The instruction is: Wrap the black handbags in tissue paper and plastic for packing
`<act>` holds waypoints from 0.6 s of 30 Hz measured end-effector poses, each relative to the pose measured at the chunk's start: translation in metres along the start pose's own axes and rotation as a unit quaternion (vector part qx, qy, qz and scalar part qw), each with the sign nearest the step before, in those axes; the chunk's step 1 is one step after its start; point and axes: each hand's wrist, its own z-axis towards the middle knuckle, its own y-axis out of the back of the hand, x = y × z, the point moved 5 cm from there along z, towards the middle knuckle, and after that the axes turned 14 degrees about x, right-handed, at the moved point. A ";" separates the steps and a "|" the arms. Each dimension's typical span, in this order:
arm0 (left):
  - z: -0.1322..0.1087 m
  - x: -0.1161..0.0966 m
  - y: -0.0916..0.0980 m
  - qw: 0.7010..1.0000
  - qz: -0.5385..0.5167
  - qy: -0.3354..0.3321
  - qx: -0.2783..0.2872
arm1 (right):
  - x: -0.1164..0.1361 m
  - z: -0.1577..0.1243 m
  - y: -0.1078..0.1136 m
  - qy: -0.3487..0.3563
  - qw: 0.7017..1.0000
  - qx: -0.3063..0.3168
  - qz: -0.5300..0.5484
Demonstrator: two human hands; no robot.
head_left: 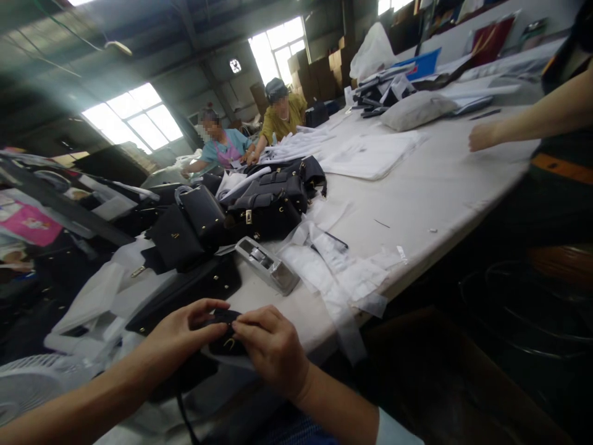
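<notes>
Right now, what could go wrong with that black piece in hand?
The black piece could slip: the left hand and right hand seem only to pinch it. The tape dispenser sits just beyond them, so a forward push might knock it. White wrapping hangs partly off the table and could slide down.

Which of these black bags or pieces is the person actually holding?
The black piece at bottom centre, with a curved gold-coloured fitting: the left hand and right hand both grip it. The other black bags are in neither hand.
</notes>
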 end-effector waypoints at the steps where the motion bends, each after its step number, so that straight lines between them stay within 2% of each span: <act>1: -0.001 0.000 0.000 1.000 -0.009 0.000 -0.005 | -0.002 0.000 0.000 -0.033 0.998 -0.014 0.042; 5: -0.007 0.005 -0.004 1.000 -0.018 0.016 -0.012 | -0.010 0.002 -0.002 -0.172 0.965 -0.022 0.196; 10: -0.015 0.011 -0.010 0.998 -0.047 0.048 -0.007 | -0.017 0.009 0.000 -0.305 0.906 0.086 0.282; 14: -0.020 0.009 -0.016 0.996 -0.071 0.055 0.014 | -0.023 0.016 0.002 -0.329 0.861 0.183 0.343; 18: -0.021 0.007 -0.019 0.997 -0.064 0.037 0.021 | -0.027 0.020 0.001 -0.335 0.839 0.236 0.359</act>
